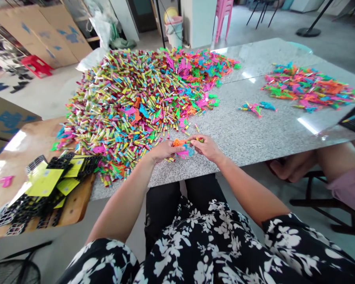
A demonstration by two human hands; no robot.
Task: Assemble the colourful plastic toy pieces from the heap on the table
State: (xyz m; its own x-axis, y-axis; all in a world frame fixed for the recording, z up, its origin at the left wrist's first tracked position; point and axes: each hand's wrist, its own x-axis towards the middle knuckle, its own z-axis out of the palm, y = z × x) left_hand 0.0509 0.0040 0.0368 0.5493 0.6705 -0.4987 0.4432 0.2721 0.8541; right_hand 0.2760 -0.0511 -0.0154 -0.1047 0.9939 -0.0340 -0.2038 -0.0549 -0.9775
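Here, orange plastic piece (pixel 179 142) between hands (pixel 163 151), gripped by left.

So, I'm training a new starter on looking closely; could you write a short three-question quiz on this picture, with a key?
1. True or false: the left hand holds an orange plastic piece.
2. Which lie on the wooden table?
A) a red stool
B) yellow cards
C) a bucket
3. Fill in: the speckled tabletop is ____.

Key: 1 true; 2 B; 3 grey.
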